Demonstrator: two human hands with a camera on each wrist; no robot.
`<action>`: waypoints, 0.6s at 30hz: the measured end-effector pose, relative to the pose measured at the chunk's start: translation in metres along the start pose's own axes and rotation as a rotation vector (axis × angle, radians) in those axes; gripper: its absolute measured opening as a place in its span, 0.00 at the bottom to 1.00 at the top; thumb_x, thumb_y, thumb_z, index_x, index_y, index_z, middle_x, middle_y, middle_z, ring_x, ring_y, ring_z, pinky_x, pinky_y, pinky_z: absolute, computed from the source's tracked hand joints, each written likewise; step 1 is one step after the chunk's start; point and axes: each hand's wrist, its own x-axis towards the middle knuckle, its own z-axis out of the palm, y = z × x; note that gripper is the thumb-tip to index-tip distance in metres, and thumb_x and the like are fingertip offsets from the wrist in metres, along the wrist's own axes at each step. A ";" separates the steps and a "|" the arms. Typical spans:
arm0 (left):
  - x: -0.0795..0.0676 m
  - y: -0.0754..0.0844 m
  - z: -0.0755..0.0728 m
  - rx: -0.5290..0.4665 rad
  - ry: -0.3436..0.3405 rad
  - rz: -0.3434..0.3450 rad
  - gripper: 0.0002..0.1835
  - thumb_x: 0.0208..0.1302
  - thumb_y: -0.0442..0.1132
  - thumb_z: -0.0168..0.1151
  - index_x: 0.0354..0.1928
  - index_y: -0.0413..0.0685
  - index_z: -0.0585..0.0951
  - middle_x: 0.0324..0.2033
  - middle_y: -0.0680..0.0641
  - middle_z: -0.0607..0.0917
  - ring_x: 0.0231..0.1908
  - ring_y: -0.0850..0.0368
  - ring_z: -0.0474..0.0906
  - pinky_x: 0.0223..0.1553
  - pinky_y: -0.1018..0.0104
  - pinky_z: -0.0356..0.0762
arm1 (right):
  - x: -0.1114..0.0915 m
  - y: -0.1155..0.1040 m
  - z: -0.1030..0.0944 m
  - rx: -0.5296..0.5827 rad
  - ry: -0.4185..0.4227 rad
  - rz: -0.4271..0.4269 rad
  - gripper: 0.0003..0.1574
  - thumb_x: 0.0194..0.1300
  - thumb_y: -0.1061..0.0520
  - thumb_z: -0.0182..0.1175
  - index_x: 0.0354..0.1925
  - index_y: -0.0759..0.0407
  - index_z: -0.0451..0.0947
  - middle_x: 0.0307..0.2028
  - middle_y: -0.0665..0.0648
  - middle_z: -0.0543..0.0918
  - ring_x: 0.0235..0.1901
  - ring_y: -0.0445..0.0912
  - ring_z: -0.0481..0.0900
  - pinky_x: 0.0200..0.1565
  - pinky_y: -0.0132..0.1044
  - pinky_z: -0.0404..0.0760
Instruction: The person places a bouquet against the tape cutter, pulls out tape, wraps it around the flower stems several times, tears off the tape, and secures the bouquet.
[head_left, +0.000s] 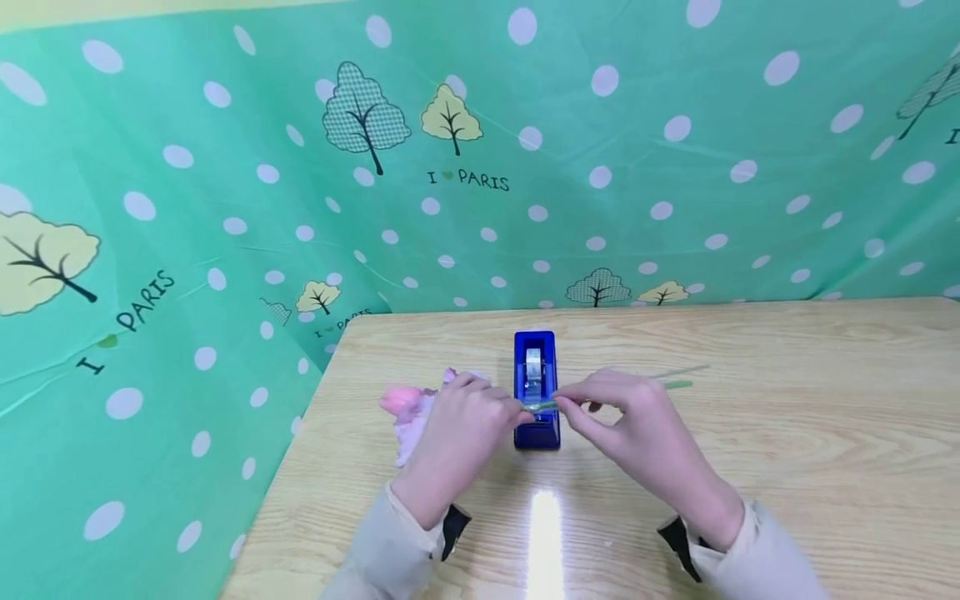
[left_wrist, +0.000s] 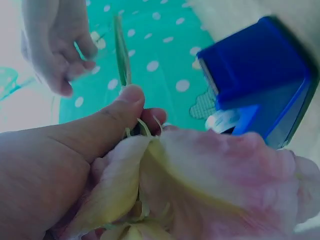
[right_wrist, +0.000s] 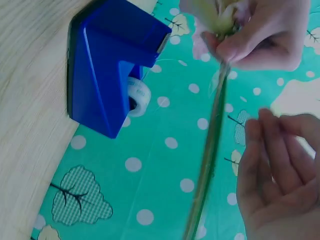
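My left hand (head_left: 465, 433) pinches green flower stems (right_wrist: 212, 135) between thumb and forefinger, just below the blooms. Pale pink flowers (left_wrist: 215, 175) with yellowish petal bases spread beside that hand in the left wrist view. A thin clear strip (right_wrist: 215, 82), like tape, shows by the stems close to the pinch. My right hand (right_wrist: 280, 170) is beside the stems with loosely bent fingers, and a gap separates it from them in both wrist views. From the head view, its fingertips overlap the stems. Behind the hands stands a blue tape dispenser (head_left: 537, 437).
A roll of clear tape (right_wrist: 139, 97) sits in the dispenser. Wooden tabletop (head_left: 825, 417) extends to the right and front, with a bright light reflection near its front. A green dotted cloth (head_left: 570, 208) printed with trees hangs behind and along the left.
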 end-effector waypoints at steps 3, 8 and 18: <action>0.003 -0.004 -0.003 -0.007 -0.004 -0.016 0.09 0.63 0.52 0.66 0.29 0.59 0.88 0.21 0.60 0.86 0.23 0.65 0.81 0.36 0.67 0.78 | -0.001 -0.001 0.002 0.053 -0.118 0.002 0.06 0.63 0.60 0.67 0.37 0.50 0.89 0.32 0.42 0.88 0.29 0.30 0.79 0.31 0.29 0.82; 0.003 -0.009 -0.012 -0.110 0.027 -0.042 0.10 0.65 0.49 0.66 0.29 0.55 0.88 0.22 0.58 0.87 0.25 0.63 0.84 0.41 0.62 0.82 | -0.001 0.005 0.009 0.095 -0.316 0.102 0.07 0.68 0.56 0.63 0.38 0.52 0.89 0.30 0.42 0.88 0.28 0.30 0.79 0.33 0.29 0.82; 0.000 -0.009 -0.030 -0.281 0.043 0.010 0.09 0.67 0.47 0.64 0.33 0.56 0.89 0.09 0.64 0.71 0.19 0.70 0.71 0.40 0.71 0.79 | -0.001 0.020 0.022 0.169 -0.211 0.236 0.20 0.67 0.58 0.64 0.57 0.55 0.81 0.30 0.50 0.87 0.24 0.34 0.80 0.29 0.32 0.83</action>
